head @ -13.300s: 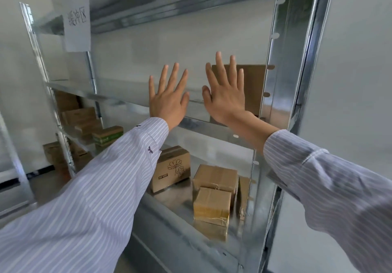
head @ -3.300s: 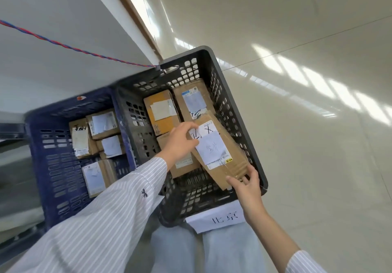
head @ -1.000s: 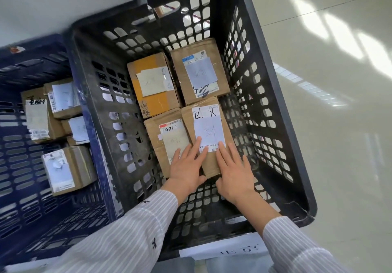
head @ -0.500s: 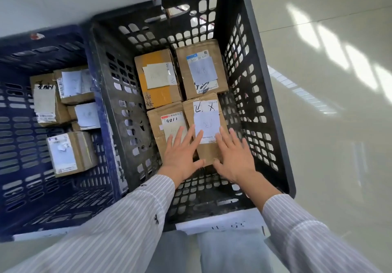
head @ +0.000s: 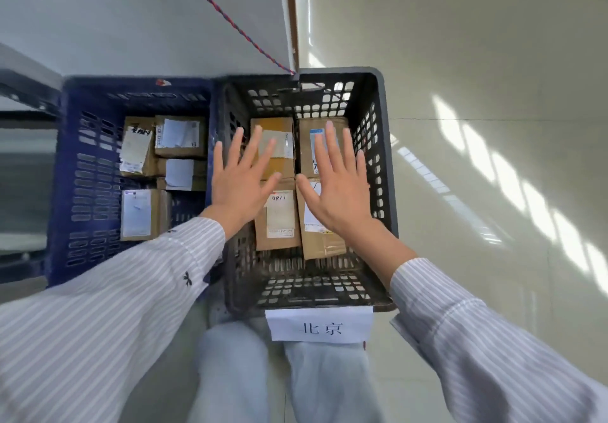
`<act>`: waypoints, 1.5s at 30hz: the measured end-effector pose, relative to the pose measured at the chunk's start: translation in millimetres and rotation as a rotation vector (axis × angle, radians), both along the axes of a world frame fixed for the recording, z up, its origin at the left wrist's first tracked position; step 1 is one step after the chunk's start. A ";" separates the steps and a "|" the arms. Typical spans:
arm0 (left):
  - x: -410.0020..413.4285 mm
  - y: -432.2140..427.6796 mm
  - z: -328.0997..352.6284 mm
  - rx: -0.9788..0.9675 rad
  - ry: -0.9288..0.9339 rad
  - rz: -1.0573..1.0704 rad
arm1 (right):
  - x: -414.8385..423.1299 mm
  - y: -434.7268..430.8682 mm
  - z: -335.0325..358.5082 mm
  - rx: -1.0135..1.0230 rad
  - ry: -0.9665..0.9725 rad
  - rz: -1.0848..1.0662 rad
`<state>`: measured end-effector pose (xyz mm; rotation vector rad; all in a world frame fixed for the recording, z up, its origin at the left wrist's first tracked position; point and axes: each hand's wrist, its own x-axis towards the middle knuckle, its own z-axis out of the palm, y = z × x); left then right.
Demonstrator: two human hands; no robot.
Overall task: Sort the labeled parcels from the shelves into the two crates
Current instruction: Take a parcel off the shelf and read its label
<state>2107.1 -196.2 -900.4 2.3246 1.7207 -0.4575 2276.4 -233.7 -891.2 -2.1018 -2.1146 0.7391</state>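
Head cam, L hand [head: 241, 189], R hand [head: 342, 192] splayed over black crate [head: 335, 72]

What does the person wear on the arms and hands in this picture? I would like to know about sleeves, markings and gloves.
Both arms are in long shirt sleeves, pale with thin dark stripes, ending in cuffs at the wrists. The left sleeve bears a small dark mark, shaped like a tiny insect, near the cuff; the right sleeve shows none. The left hand and right hand are bare: no gloves, rings or watch visible.

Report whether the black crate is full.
Not full: four parcels lie flat in the black crate, and bare floor shows at its near end.
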 end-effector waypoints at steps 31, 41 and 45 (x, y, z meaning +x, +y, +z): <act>-180.0 -56.9 445.9 0.719 0.085 0.256 | -178.5 -13.5 454.5 0.651 -0.203 0.223; -244.3 -114.7 605.1 0.907 0.108 0.301 | -234.1 -67.5 605.7 0.795 -0.238 0.240; -269.8 -139.1 656.5 0.955 0.114 0.336 | -262.2 -84.7 656.5 0.845 -0.209 0.257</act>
